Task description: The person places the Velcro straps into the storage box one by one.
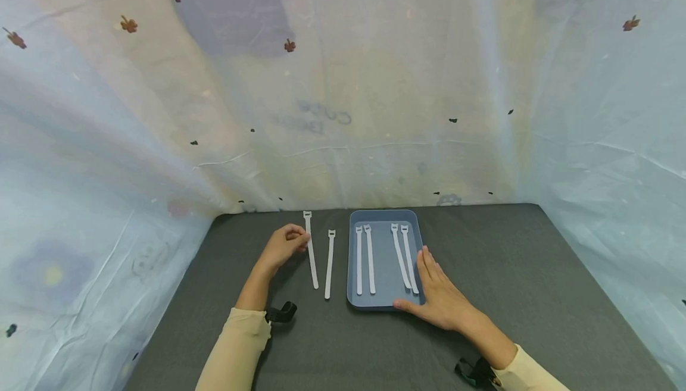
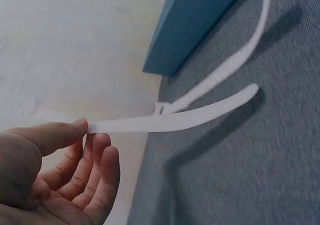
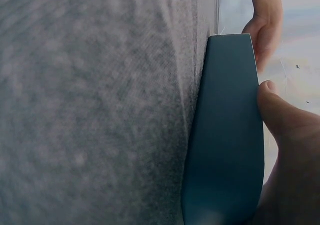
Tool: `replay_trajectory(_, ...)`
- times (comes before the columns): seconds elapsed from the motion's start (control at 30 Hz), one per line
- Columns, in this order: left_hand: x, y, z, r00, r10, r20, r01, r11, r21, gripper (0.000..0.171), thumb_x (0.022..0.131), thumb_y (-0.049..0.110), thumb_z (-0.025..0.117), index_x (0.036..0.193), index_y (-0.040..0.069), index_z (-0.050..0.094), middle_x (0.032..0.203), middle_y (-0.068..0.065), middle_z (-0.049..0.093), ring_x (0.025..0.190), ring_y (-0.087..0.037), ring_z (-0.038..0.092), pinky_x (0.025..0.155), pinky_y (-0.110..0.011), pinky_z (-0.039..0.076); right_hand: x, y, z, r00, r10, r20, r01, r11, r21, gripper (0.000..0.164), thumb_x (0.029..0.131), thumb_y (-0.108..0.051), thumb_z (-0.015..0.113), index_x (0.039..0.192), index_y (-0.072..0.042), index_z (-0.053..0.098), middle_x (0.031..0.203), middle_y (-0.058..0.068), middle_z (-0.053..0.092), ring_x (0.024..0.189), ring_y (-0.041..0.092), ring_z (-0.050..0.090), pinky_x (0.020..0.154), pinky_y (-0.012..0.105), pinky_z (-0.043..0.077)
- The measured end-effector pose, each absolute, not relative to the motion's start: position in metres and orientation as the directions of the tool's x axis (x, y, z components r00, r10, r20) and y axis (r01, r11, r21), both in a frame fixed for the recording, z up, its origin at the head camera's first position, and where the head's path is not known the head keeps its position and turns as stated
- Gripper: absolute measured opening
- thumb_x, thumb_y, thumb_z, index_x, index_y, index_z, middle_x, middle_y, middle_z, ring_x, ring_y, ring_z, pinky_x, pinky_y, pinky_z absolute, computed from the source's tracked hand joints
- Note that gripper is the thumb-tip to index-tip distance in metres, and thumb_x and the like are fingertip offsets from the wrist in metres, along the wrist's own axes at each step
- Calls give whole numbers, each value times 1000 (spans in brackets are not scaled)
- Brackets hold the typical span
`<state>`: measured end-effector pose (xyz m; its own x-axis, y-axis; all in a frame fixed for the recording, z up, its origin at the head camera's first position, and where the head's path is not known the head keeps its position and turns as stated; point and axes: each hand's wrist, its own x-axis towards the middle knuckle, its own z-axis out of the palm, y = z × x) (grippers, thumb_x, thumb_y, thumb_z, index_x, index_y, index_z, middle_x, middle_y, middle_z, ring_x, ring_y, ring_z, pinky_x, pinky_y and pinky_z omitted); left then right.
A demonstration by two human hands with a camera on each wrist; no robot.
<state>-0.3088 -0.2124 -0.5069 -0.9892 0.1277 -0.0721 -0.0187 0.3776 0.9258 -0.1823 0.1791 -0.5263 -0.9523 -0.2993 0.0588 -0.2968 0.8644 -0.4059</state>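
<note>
My left hand pinches a white cable tie between thumb and fingers; in the left wrist view the strap sticks out with its rounded tail free. A second white cable tie, slotted head at the far end, lies on the cloth between that hand and a blue-grey tray. Inside the tray are a pair of ties at the left and another pair, slanted, at the right. My right hand rests against the tray's near right corner, fingers straight, thumb on the rim.
Dark grey cloth covers the table. A pale patterned curtain hangs behind it and along both sides. Each wrist wears a black band; the left one juts out above the cloth.
</note>
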Motion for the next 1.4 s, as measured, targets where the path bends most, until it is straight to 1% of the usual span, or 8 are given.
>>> replay_trajectory(0.17,-303,-202,-492,-987,157,-28,28,346,938,34,89,35,68,108,8,61,101,-16,68,98,-39,64,89,-51,51,-182,179,-526,-951,-304,56,-298,856,-422,121,74,-83,49,153,-9,-6,160,10,-13,148,34,4,116,54,19)
replay_trajectory(0.4,-287,-179,-453,-977,210,-15,53,315,948,28,92,22,66,111,1,61,107,-25,66,101,-44,62,80,-34,56,-182,179,-524,-952,-300,55,-294,858,-421,122,74,-83,49,153,-9,-6,160,10,-13,148,34,4,116,54,20)
replay_trajectory(0.57,-279,-165,-438,-974,226,1,66,277,959,27,93,16,65,112,-2,60,105,-27,65,100,-47,62,76,-31,57,-182,179,-524,-952,-301,57,-297,859,-418,122,74,-84,48,153,-9,-6,160,10,-13,148,34,4,117,53,19)
replay_trajectory(0.73,-285,-154,-446,-975,222,29,88,262,961,30,92,21,67,112,1,60,104,-25,66,98,-44,63,75,-31,57,-181,179,-524,-952,-302,57,-298,859,-417,122,74,-83,49,153,-7,-4,160,10,-13,148,34,4,117,54,18)
replay_trajectory(0.87,-289,-145,-455,-975,215,55,114,270,956,29,89,28,69,108,6,62,100,-19,69,94,-40,66,74,-32,57,-181,179,-524,-952,-301,57,-296,856,-423,122,74,-83,49,153,-7,-4,160,10,-13,148,33,3,117,53,17)
replay_trajectory(1.03,-290,-131,-457,-970,229,75,136,262,955,23,89,26,69,104,10,63,94,-12,70,90,-37,67,72,-32,57,-181,179,-525,-953,-298,60,-295,858,-420,122,74,-83,49,153,-8,-5,160,10,-13,148,33,3,117,53,17)
replay_trajectory(1.27,-290,-111,-458,-956,282,79,158,270,950,21,91,22,68,105,9,62,98,-17,70,91,-38,66,71,-32,58,-182,180,-527,-953,-295,65,-295,862,-411,123,73,-84,49,153,-8,-4,161,10,-11,149,33,3,118,53,16)
replay_trajectory(1.4,-292,-99,-462,-952,299,67,153,273,950,21,91,22,67,106,8,61,97,-17,70,90,-35,67,77,-41,58,-183,179,-527,-953,-296,63,-296,869,-397,123,73,-84,49,153,-7,-3,161,11,-10,149,32,2,119,52,12)
